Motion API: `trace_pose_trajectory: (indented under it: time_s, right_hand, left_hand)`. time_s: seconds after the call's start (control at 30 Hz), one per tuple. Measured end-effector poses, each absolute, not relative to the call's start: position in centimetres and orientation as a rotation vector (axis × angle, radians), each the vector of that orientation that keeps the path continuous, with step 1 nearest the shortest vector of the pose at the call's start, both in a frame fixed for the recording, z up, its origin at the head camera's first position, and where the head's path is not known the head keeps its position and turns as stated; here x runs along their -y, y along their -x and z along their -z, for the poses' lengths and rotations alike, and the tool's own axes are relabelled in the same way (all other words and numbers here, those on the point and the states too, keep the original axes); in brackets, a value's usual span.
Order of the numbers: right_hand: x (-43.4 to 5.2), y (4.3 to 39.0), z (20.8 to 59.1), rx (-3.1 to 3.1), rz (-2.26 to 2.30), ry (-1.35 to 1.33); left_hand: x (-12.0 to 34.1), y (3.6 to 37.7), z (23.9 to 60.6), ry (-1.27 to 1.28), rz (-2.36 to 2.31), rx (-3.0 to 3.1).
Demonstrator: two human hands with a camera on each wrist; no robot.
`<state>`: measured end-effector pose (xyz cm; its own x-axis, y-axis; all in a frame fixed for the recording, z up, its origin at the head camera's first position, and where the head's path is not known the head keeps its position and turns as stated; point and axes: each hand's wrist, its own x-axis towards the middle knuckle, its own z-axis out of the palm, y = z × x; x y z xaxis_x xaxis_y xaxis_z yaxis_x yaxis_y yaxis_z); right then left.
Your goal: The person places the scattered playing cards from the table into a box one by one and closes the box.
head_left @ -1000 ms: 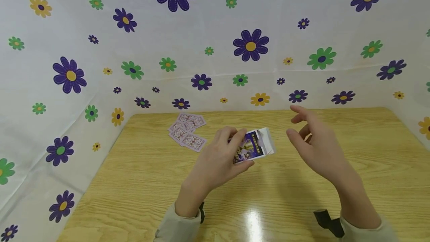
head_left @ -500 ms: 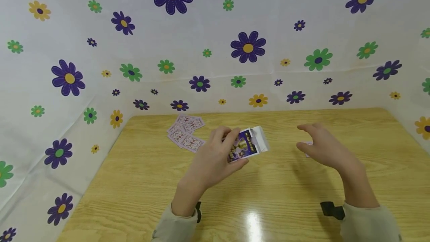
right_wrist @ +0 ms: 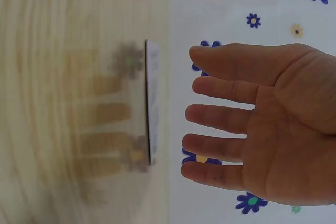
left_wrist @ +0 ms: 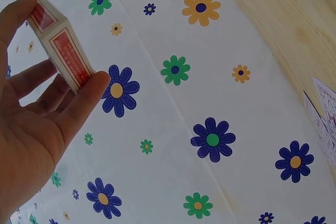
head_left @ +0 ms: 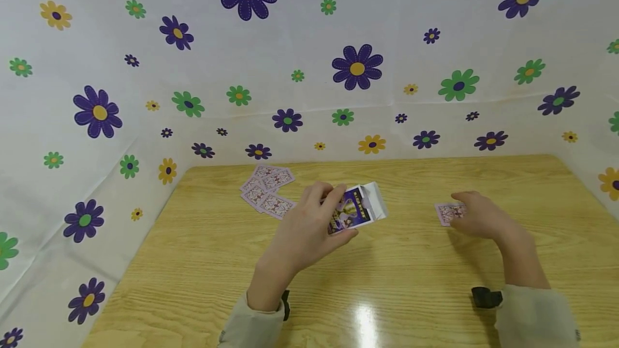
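My left hand (head_left: 304, 230) grips a playing card box (head_left: 355, 211) between thumb and fingers, above the middle of the table. The box has a purple and gold front, and its white end flap (head_left: 374, 201) stands open to the right. In the left wrist view, red panels show on the white box (left_wrist: 68, 51). At the right, my right hand (head_left: 486, 219) hovers over a face-down playing card (head_left: 442, 214) and partly hides it. In the right wrist view that hand (right_wrist: 273, 124) has straight, spread fingers holding nothing, apart from the card (right_wrist: 153, 103), seen nearly edge-on.
Several face-down playing cards (head_left: 271, 189) with pink patterned backs lie overlapping at the back left of the wooden table (head_left: 217, 283). A white flowered cloth (head_left: 290, 42) rises behind the table and along its sides.
My right hand has moved to the right and down toward the table, where the single card comes into view beneath it. The left hand still grips the box, almost unmoved.
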<state>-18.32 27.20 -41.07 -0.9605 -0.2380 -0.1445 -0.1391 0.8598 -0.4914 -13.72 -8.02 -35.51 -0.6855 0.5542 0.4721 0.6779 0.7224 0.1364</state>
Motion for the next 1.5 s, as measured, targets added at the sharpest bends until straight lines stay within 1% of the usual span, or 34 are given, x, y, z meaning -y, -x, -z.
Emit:
trace_pose_trajectory:
  time_s: [0.27,0.93,1.5]
  right_hand:
    - [-29.1,18.0,41.9,-2.673,0.728,0.274]
    - [-30.0,18.4,42.1,-2.824,0.654,0.176]
    - [-31.9,18.5,42.9,-2.725,0.836,0.007]
  left_hand:
    - [7.9,13.7,35.5,0.945,0.406,2.546]
    - [8.0,13.5,35.5,0.915,0.411,2.574]
    - [8.0,13.6,35.5,0.924,0.386,2.564]
